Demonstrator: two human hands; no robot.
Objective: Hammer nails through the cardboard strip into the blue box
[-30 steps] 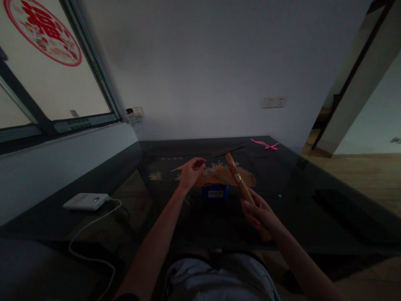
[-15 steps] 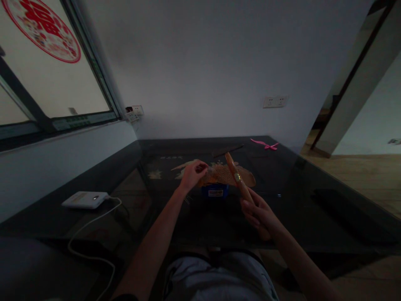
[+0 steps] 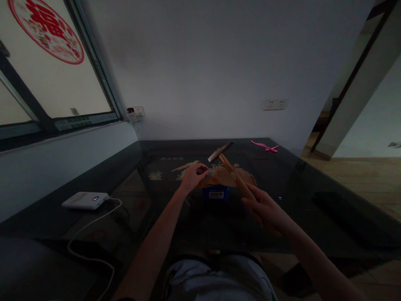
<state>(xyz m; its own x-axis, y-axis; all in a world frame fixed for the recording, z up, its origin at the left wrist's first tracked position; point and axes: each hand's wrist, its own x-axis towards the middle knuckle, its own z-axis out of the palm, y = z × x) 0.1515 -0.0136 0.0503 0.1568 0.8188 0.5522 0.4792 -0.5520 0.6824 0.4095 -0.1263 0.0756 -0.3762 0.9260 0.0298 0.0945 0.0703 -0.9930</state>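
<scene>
My right hand (image 3: pixel 265 205) is wrapped round the wooden handle of a hammer (image 3: pixel 230 169). The hammer's narrow metal head is raised over a brown, speckled, sole-shaped flat piece (image 3: pixel 217 176). This piece lies across a blue box (image 3: pixel 216 193) with a pale label on its front. At the left part of the brown piece, my left hand (image 3: pixel 194 176) is closed in a pinch. Whatever sits between its fingertips is too small and dark to make out.
A white power bank (image 3: pixel 84 200) with a cable (image 3: pixel 90 219) lies to the left on the dark glossy table (image 3: pixel 175 146). At the back right is a pink ribbon (image 3: pixel 266 147). A dark flat object (image 3: pixel 354 217) rests on the right. Behind stands a wall with sockets (image 3: pixel 275 104).
The hammer has tilted, its head shifting slightly left and turning so that more of it shows. My right hand has rotated with it. My left hand stays at the brown piece.
</scene>
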